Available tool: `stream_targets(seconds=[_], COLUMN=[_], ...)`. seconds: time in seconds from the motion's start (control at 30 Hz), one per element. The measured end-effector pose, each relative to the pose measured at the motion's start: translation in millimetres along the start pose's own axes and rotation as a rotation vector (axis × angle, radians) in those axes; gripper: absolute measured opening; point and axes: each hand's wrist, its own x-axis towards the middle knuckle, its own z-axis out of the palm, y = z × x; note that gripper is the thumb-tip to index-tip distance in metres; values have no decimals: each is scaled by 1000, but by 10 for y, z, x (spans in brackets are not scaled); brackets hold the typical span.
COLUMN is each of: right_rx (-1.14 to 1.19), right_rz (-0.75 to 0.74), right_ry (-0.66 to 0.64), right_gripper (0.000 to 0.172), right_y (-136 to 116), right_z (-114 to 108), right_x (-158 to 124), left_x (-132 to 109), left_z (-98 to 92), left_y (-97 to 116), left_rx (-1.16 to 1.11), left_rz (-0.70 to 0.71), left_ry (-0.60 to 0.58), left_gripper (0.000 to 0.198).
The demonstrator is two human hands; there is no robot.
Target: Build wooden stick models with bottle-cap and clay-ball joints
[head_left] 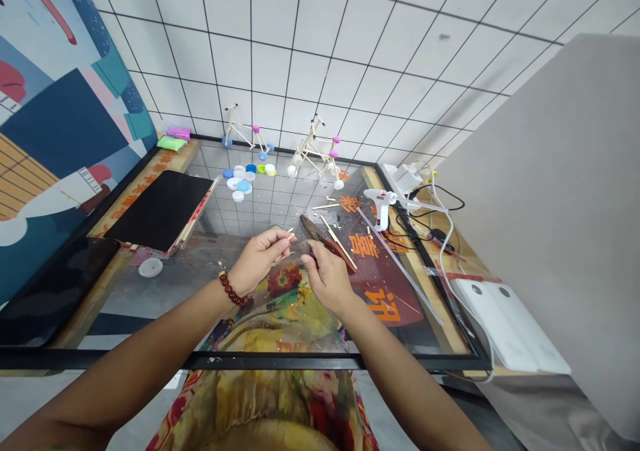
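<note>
Left grip (261,256) partly hides a pale stick (291,235) whose length is unclear.

A colourful mural (55,117) adjoins a white tiled wall (273,61).

bright, even light | tabletop (280,205) mirrors wall (273,61) | wide-angle edge stretch
</note>
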Motion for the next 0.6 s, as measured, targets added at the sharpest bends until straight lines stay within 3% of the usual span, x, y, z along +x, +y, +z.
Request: stream_targets(seconds=[0.33,0.6], right_rx=[92,141], right_rz=[13,24], right_ry=[-29,-116], right_gripper=[28,25], right_y=[-17,-34], right_z=[-28,-50], right_x=[-13,-10], left_x=[3,-2], left_z=[-14,-42], left_y=[-44,-35], left_rx=[296,477], left_rz=[254,447], left_ry=[32,-15], left_gripper=[14,16])
